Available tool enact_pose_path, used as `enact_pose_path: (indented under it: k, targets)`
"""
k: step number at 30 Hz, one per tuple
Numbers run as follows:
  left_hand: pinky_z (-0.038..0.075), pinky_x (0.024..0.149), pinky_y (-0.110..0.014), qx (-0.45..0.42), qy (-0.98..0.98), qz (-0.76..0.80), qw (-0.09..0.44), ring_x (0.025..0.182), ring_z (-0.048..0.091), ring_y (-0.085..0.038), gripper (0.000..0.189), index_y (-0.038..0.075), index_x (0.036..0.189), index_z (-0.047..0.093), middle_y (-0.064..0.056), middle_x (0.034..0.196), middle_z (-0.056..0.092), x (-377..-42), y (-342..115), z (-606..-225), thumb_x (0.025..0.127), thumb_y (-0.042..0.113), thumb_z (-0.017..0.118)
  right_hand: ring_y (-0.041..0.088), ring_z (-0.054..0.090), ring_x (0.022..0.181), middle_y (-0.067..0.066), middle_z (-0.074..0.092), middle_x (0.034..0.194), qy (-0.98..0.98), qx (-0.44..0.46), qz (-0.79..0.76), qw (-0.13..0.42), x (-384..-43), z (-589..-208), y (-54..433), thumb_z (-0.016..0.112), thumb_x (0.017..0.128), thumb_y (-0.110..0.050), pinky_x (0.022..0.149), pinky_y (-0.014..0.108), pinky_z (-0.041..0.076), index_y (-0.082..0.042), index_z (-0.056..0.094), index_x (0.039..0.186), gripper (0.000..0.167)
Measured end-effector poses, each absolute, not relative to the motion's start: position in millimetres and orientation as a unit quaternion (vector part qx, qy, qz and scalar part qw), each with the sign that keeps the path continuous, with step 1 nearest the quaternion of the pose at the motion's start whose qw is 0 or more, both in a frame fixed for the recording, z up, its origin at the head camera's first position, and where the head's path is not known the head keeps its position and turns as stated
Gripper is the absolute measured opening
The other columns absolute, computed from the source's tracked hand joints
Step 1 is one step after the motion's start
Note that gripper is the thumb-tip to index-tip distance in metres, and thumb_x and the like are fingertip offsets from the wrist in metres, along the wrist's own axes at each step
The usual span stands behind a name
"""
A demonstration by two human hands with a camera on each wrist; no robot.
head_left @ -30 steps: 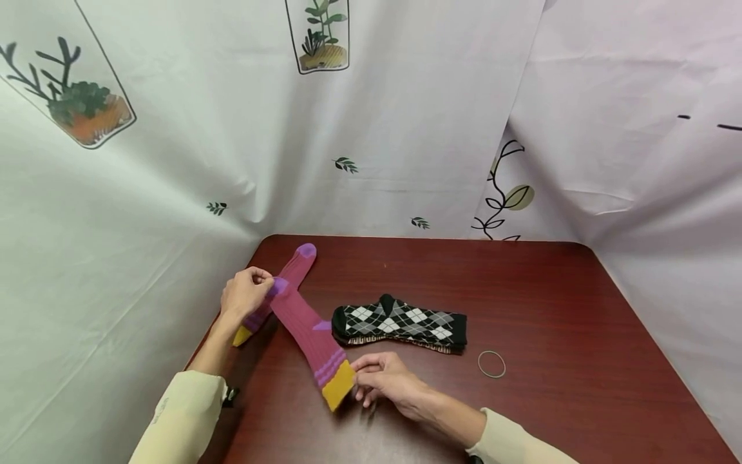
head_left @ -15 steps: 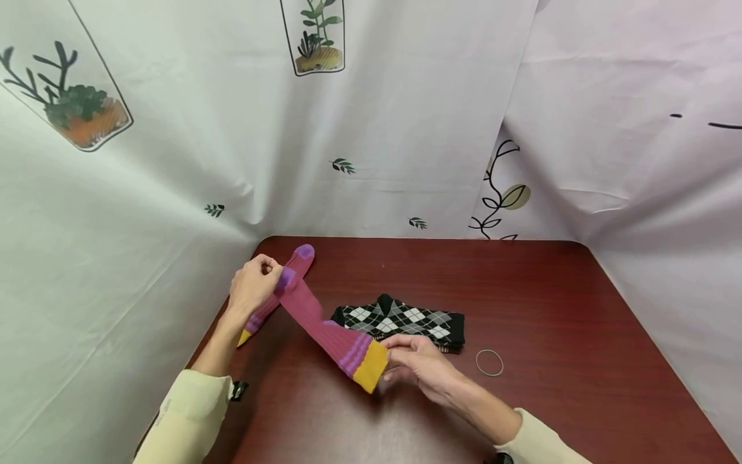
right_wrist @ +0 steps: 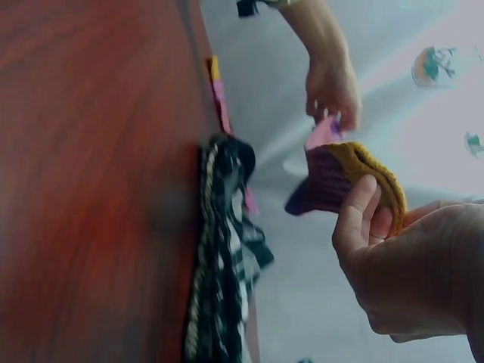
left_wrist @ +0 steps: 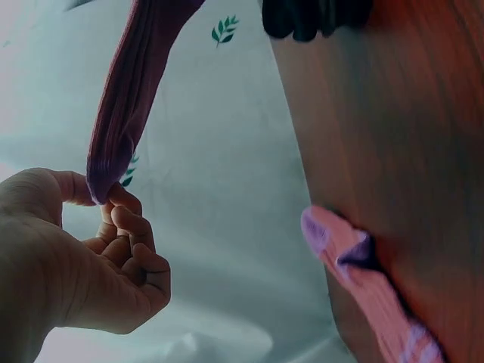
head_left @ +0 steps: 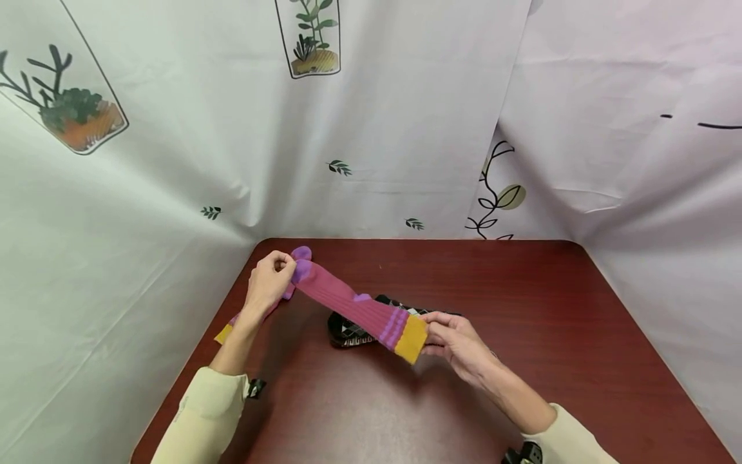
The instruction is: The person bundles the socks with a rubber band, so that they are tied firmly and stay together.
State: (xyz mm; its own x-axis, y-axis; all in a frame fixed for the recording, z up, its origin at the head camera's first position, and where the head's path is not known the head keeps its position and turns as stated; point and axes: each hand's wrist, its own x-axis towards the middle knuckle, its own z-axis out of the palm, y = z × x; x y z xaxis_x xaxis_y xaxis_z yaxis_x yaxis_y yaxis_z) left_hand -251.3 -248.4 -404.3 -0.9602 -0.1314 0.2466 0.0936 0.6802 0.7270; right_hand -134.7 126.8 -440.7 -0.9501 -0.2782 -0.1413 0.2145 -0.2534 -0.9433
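A pink sock [head_left: 353, 301] with purple toe and heel and a yellow cuff is stretched between both hands, raised over the table. My left hand [head_left: 269, 283] pinches its purple toe between thumb and forefinger, as the left wrist view also shows. At the other end my right hand [head_left: 464, 348] pinches the yellow cuff [right_wrist: 370, 170] with thumb and fingers. A matching pink sock [left_wrist: 355, 272] lies on the table at the left, partly hidden behind my left hand and forearm in the head view. Black argyle socks [right_wrist: 223, 249] lie beneath the held sock, partly covered by it.
The dark red wooden table [head_left: 348, 412] has rounded far corners. White printed fabric [head_left: 371, 129] hangs around its back and sides. The thin elastic ring at the table's right is hidden behind my right hand.
Both hands have lifted the pink sock and moved it right, the right hand farther, swinging the cuff up and across the argyle socks. The other pink sock stays on the table.
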Motion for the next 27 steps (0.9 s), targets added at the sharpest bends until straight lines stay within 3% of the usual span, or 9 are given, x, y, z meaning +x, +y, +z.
enact_pose_path:
  k: [10,18,27]
  targets:
    - [0.044,0.081,-0.039,-0.028,-0.913,-0.390,0.118,0.089,0.066,-0.022,0.024,0.011,0.116,0.077,-0.004,0.098,0.074,-251,-228,-432,0.099,0.023,0.064,0.015,0.070,0.082,0.006,0.071,0.101,0.595,0.047,-0.796,0.101,-150,-436,162,0.048,0.106,0.001,0.073,0.032,0.060,0.002,0.064,0.117,0.020]
    - [0.045,0.077,-0.041,-0.035,-0.921,-0.371,0.113,0.080,0.064,-0.017,0.019,0.015,0.108,0.079,0.003,0.089,0.074,-243,-217,-451,0.102,0.031,0.071,0.011,0.067,0.074,0.001,0.072,0.090,0.584,0.084,-0.804,0.072,-163,-446,181,0.051,0.104,0.002,0.068,0.028,0.058,-0.006,0.069,0.107,0.020]
    - [0.047,0.073,-0.041,-0.022,-0.930,-0.351,0.102,0.076,0.063,-0.013,0.010,0.021,0.099,0.076,0.009,0.085,0.071,-232,-212,-468,0.097,0.029,0.072,0.011,0.067,0.075,-0.001,0.071,0.089,0.600,0.114,-0.791,0.050,-175,-457,194,0.054,0.106,-0.001,0.068,0.028,0.057,-0.014,0.071,0.102,0.021]
